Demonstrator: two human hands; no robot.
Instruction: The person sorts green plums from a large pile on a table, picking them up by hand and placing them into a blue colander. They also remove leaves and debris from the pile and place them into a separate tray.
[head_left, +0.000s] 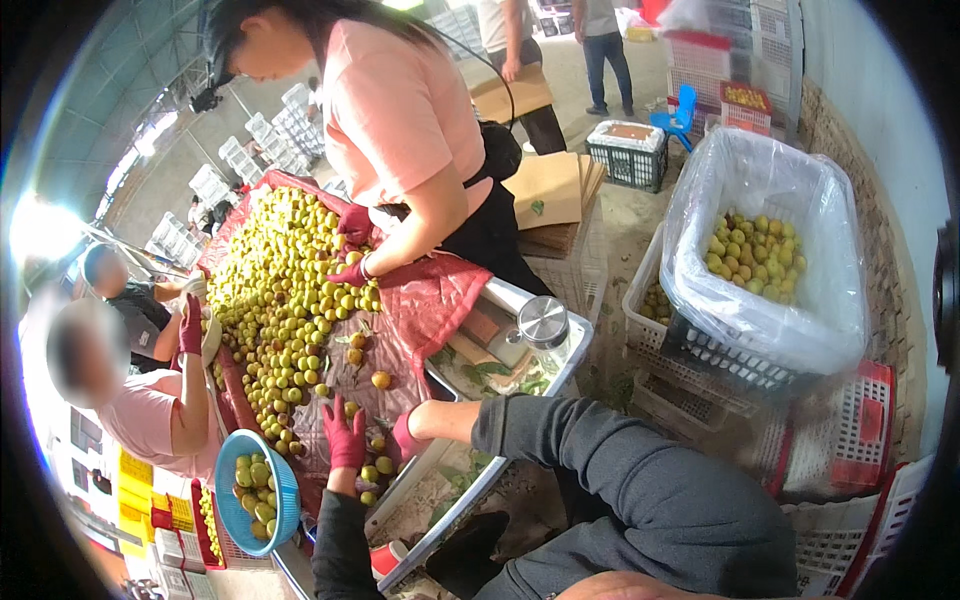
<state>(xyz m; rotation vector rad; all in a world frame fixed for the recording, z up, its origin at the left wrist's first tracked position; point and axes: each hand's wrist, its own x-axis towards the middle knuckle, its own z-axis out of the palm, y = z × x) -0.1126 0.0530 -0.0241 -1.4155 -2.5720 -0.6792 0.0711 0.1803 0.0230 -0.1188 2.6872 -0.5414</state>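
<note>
My left hand, in a red glove, is on the dark red sheet with its fingers apart. A small round green-brown fruit lies at its fingertips; I cannot tell whether they touch it. Close by on the right, my gloved right hand reaches low over the sheet's edge, its fingers blurred and mostly hidden. Several loose fruits lie between and below the hands. Beyond them spreads a large heap of green fruits. A blue plastic basket with larger fruits stands left of my left hand.
A co-worker's gloved hand is in the heap; another co-worker stands left. A lidded glass jar and a red cup stand on the table frame. A plastic-lined crate of fruit is at right, above stacked crates.
</note>
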